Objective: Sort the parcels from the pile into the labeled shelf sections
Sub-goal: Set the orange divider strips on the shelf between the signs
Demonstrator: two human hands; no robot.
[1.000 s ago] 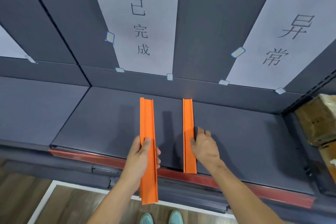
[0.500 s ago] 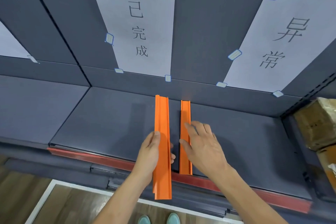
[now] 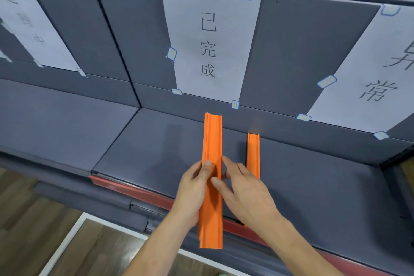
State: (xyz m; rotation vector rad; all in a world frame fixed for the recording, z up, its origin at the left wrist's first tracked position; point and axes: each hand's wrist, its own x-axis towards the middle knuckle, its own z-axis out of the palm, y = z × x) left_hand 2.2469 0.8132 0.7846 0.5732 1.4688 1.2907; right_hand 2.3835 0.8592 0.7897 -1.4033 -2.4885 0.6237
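Centrally, left hand (image 3: 192, 188) grips orange strip (image 3: 212, 139); right hand (image 3: 246, 195) touches it.

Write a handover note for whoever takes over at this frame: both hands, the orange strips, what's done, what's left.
Left hand: grips the held orange strip, whose near end sticks out past the shelf front.
Right hand: thumb on that same strip, fingers fairly straight at its right edge.
Second orange strip: lies on the shelf just to the right, below the gap between the 已完成 sign and the 异常 sign.
Done: one strip laid down.
Left: set the held strip down. No parcels are in view, so the sorting seems all ahead.
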